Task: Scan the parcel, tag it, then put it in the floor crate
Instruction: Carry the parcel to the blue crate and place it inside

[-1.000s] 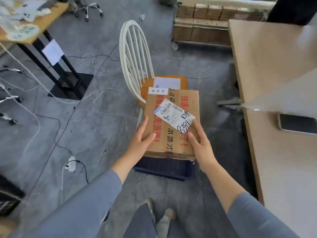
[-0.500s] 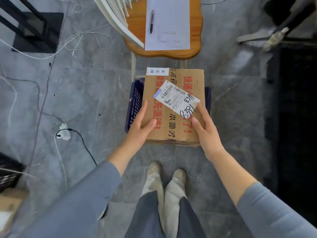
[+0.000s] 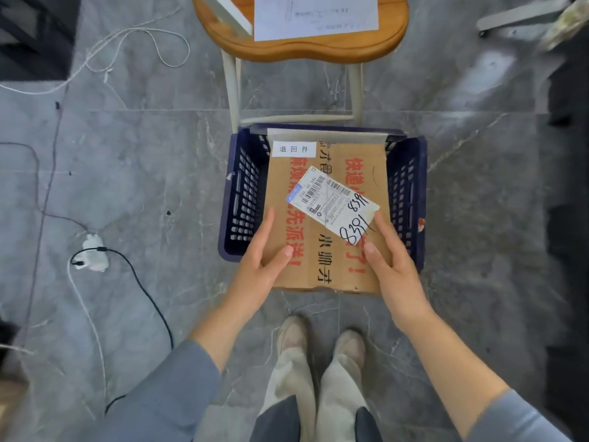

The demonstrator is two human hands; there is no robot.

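Hanging over the blue crate (image 3: 245, 199), the cardboard box (image 3: 328, 250) spans nearly its full width; I see narrow gaps to each side wall, and its near edge juts past the crate's front rim. My left hand (image 3: 258, 266) and right hand (image 3: 393, 269) grip the near corners, thumbs on top. A white tag (image 3: 294, 149) sits at the far left corner, a shipping label (image 3: 331, 204) mid-top. Open floor (image 3: 143, 186) lies left; a chair (image 3: 299, 49) stands beyond.

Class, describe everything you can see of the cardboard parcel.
The cardboard parcel is a flat brown box printed with red and black characters. A white barcode label with handwritten digits sits askew on top; a small white tag marks its far-left corner. The left hand and right hand hold its near corners over the blue crate.
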